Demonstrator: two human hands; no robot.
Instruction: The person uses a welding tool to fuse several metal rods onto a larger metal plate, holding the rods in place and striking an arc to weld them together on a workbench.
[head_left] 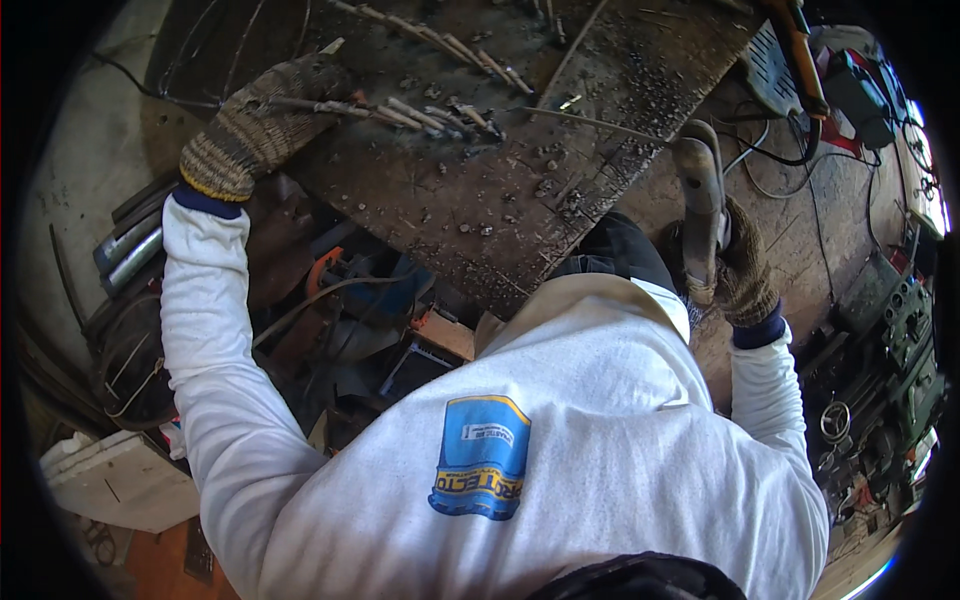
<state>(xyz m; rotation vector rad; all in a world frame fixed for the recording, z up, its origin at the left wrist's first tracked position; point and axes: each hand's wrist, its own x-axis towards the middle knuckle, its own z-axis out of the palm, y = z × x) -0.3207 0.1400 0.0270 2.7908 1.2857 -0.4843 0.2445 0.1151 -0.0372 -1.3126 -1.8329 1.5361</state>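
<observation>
My left hand (pixel 265 125), in a striped brown knit glove, is at the far left of a dark metal plate (pixel 430 190). It is closed around a branch-like bundle of thin rusty rods (pixel 410 115); its fingers are mostly hidden. The bundle's rough, forked end reaches right across the plate. My right hand (pixel 748 265), gloved alike, is to the right of the plate's edge. It grips a curved, worn brown-grey piece (pixel 698 190), shield-like and seen edge-on; its exact kind I cannot make out. A second rod bundle (pixel 440 42) lies farther back.
Small dark metal crumbs (pixel 545 185) are scattered over the plate. At the far right lie an orange-handled tool (pixel 800 60), a green-grey machine (pixel 860 95) and loose cables. Metal tubes (pixel 135 260) stand at the left. Blue and orange equipment (pixel 375 290) sits below the plate.
</observation>
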